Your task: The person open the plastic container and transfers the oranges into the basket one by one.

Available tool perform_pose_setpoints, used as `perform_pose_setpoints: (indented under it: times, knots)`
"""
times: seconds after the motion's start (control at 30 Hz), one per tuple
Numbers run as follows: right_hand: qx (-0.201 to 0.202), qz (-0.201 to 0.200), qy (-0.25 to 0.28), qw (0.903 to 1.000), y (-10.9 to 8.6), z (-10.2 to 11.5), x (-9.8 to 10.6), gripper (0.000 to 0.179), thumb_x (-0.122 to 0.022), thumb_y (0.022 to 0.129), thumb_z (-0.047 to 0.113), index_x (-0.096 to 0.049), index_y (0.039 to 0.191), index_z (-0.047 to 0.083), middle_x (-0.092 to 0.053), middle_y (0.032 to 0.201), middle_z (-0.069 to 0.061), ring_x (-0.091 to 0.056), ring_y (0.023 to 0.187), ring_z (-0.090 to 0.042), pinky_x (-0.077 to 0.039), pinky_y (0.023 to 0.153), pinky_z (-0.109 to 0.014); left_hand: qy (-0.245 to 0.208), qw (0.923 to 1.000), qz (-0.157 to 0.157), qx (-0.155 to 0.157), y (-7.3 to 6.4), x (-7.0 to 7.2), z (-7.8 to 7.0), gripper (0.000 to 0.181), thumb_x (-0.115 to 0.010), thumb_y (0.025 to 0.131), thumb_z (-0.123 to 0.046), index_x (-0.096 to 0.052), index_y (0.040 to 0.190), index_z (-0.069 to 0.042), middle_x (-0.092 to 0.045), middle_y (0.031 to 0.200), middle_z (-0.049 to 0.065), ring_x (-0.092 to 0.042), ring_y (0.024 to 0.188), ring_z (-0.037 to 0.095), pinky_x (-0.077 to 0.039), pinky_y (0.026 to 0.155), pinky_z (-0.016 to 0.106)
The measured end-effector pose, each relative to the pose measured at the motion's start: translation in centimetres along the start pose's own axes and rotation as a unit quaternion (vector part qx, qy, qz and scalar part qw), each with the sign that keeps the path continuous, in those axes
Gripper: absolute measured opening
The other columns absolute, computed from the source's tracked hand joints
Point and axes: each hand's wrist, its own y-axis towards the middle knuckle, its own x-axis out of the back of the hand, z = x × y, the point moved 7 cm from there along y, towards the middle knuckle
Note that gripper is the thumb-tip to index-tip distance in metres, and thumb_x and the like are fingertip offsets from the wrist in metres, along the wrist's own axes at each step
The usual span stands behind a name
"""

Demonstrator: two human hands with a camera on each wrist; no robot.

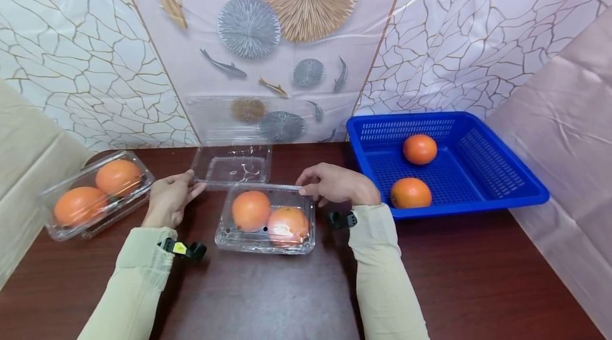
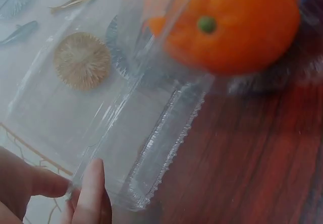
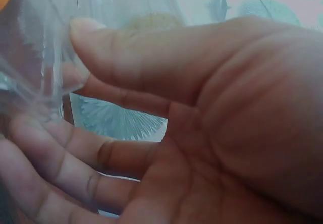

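Note:
My left hand (image 1: pixel 169 196) pinches the near left corner of an open clear plastic clamshell box (image 1: pixel 231 169), whose lid stands up against the backdrop. In the left wrist view, thumb and finger meet on the clear box's edge (image 2: pixel 136 148). My right hand (image 1: pixel 334 183) grips the far right corner of a lidded clear box (image 1: pixel 265 247). Inside that box lie two oranges, one at the left (image 1: pixel 251 210) and one at the right (image 1: pixel 288 226). Up close, the right thumb (image 3: pixel 101 47) lies over the plastic corner with fingers beneath.
Another lidded clear box (image 1: pixel 67 231) with two oranges sits at the far left, tilted on the table. A blue basket (image 1: pixel 507 204) on the right holds two loose oranges, one far (image 1: pixel 419 149), one near (image 1: pixel 411 193). Patterned sheeting (image 1: pixel 158 53) rises behind the dark wooden table (image 1: pixel 268 297).

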Motion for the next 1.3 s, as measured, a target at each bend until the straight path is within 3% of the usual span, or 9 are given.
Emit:
perform_pose_setpoints:
  times: [0.23, 0.5, 0.63, 0.73, 0.83, 0.93, 1.07, 1.17, 1.3]
  knots:
    - [-0.026, -0.025, -0.013, 0.9993, -0.6, -0.8, 0.9, 0.028, -0.054, 0.106, 0.017, -0.064, 0.131, 0.007, -0.065, 0.127, -0.015, -0.064, 0.105, -0.027, -0.066, 0.083, -0.039, -0.057, 0.9979, -0.031, -0.001, -0.3, 0.9, 0.2, 0.050, -0.043, 0.109, -0.018, -0.033, 0.151, 0.007, -0.052, 0.117, 0.009, -0.071, 0.077, 0.001, -0.061, 0.089, 0.021]
    - [-0.038, -0.036, -0.021, 0.9984, -0.8, -1.4, 1.3, 0.031, -0.049, 0.108, 0.017, -0.060, 0.136, 0.006, -0.061, 0.134, -0.016, -0.062, 0.115, -0.029, -0.066, 0.083, -0.038, -0.125, 0.9873, -0.098, 0.007, -0.4, 1.7, 0.7, 0.045, -0.046, 0.108, -0.021, -0.041, 0.146, 0.002, -0.050, 0.116, 0.006, -0.067, 0.086, 0.005, -0.063, 0.083, 0.018]
    - [-0.045, -0.042, -0.023, 0.9979, -1.1, -1.7, 1.6, 0.032, -0.046, 0.109, 0.015, -0.059, 0.136, 0.005, -0.061, 0.134, -0.017, -0.061, 0.116, -0.030, -0.066, 0.085, -0.039, -0.160, 0.9794, -0.123, 0.002, -0.4, 2.4, 1.0, 0.030, -0.045, 0.108, -0.022, -0.052, 0.128, 0.000, -0.049, 0.109, 0.005, -0.065, 0.081, 0.004, -0.063, 0.081, 0.018]
    - [-0.053, -0.046, -0.025, 0.9972, -1.3, -1.9, 1.7, 0.032, -0.045, 0.109, 0.015, -0.058, 0.137, 0.005, -0.061, 0.134, -0.018, -0.061, 0.115, -0.030, -0.065, 0.086, -0.040, -0.186, 0.9749, -0.122, 0.009, -0.6, 2.7, 1.3, 0.023, -0.043, 0.109, -0.024, -0.052, 0.114, -0.003, -0.050, 0.100, 0.005, -0.064, 0.077, 0.005, -0.063, 0.080, 0.018]
    - [-0.054, -0.052, -0.039, 0.9964, -1.3, -1.8, 1.9, 0.032, -0.046, 0.109, 0.016, -0.058, 0.137, 0.005, -0.062, 0.132, -0.018, -0.064, 0.108, -0.028, -0.065, 0.085, -0.039, -0.193, 0.9747, -0.108, 0.032, -1.1, 2.5, 1.5, 0.025, -0.044, 0.109, -0.029, -0.050, 0.117, -0.006, -0.051, 0.097, 0.004, -0.062, 0.082, 0.008, -0.064, 0.081, 0.019]
    - [-0.051, -0.056, -0.054, 0.9957, -1.4, -1.7, 2.1, 0.037, -0.051, 0.107, 0.024, -0.056, 0.139, 0.005, -0.063, 0.132, -0.017, -0.067, 0.103, -0.026, -0.065, 0.084, -0.038, -0.161, 0.9820, -0.086, 0.050, -1.7, 1.7, 1.6, 0.033, -0.047, 0.107, -0.031, -0.048, 0.132, -0.009, -0.049, 0.106, 0.005, -0.062, 0.091, 0.009, -0.063, 0.084, 0.020]
    - [-0.052, -0.055, -0.050, 0.9959, -1.3, -1.5, 2.1, 0.047, -0.059, 0.104, 0.032, -0.053, 0.143, 0.006, -0.061, 0.136, -0.017, -0.068, 0.104, -0.027, -0.065, 0.084, -0.038, -0.121, 0.9904, -0.054, 0.040, -2.2, 0.6, 1.6, 0.039, -0.050, 0.106, -0.022, -0.047, 0.141, -0.005, -0.045, 0.119, 0.005, -0.064, 0.093, 0.006, -0.062, 0.088, 0.018]
    - [-0.052, -0.054, -0.047, 0.9961, -1.3, -1.3, 2.0, 0.050, -0.063, 0.102, 0.032, -0.052, 0.143, 0.006, -0.061, 0.137, -0.018, -0.068, 0.103, -0.026, -0.065, 0.082, -0.036, -0.135, 0.9895, -0.048, 0.021, -2.3, 0.3, 1.4, 0.025, -0.050, 0.105, -0.013, -0.054, 0.127, -0.004, -0.046, 0.120, 0.004, -0.065, 0.086, 0.004, -0.062, 0.086, 0.017]
    - [-0.047, -0.058, -0.060, 0.9954, -1.3, -1.2, 1.9, 0.051, -0.065, 0.101, 0.033, -0.053, 0.143, 0.007, -0.063, 0.133, -0.018, -0.069, 0.095, -0.025, -0.064, 0.081, -0.036, -0.169, 0.9834, -0.065, 0.004, -2.1, 0.7, 1.2, 0.008, -0.052, 0.104, -0.009, -0.050, 0.111, -0.005, -0.048, 0.119, 0.003, -0.066, 0.084, 0.006, -0.063, 0.083, 0.017]
